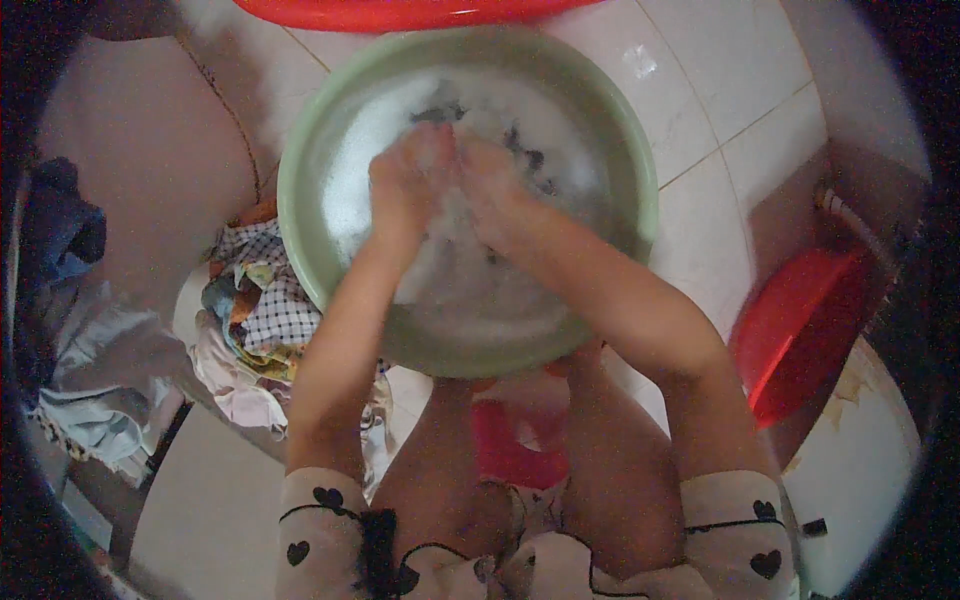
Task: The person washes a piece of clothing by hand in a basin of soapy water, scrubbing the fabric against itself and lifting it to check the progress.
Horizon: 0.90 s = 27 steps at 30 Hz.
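Note:
A pale green basin (300,205) full of white suds (350,170) stands on the tiles in front of me. Over its middle, my left hand (412,180) and my right hand (487,185) are pressed together, fingers curled and somewhat blurred. Whatever they grip is covered by foam and by the hands themselves. Dark patches, perhaps wet cloth, show through the suds just beyond and to the right of my hands. A greyish-white, foamy mass lies below my wrists inside the basin.
A heap of mixed clothes (265,310), some checked, lies against the basin's left side. Part of a red tub (420,12) shows at the far edge. Another red basin (800,330) leans at the right. More cloth (95,420) is at the far left.

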{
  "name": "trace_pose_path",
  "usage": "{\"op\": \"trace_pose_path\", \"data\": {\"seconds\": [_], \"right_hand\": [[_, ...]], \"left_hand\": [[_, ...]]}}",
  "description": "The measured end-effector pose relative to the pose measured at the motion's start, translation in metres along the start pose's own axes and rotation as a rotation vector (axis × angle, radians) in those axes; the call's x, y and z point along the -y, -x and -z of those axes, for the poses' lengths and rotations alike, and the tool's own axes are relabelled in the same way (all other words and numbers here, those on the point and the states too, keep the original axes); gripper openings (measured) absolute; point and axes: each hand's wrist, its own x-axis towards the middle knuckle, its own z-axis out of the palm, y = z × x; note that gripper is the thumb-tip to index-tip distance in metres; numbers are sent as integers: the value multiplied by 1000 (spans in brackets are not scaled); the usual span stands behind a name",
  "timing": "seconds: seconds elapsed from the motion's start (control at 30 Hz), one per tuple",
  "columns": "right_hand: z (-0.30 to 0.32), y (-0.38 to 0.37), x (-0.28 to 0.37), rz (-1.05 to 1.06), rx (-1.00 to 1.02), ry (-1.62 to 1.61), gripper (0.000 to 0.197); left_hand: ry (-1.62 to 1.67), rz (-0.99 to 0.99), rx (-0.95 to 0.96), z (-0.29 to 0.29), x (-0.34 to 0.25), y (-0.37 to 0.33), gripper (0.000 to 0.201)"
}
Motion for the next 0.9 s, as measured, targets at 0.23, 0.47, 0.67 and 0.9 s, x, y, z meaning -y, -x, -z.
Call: {"op": "trace_pose_path", "data": {"seconds": [0.23,0.47,0.67,0.9], "right_hand": [[31,9,-1,-253,-30,-136,28],[56,12,41,225,-266,679,37],[63,-6,17,573,-309,1114,34],[124,-72,-30,511,-388,1432,31]], "left_hand": [[219,-12,-20,2,-55,19,15],[138,290,-66,-6,18,-12,28],[-288,30,-65,-30,30,-1,51],[-242,343,532,-50,59,-21,47]]}}
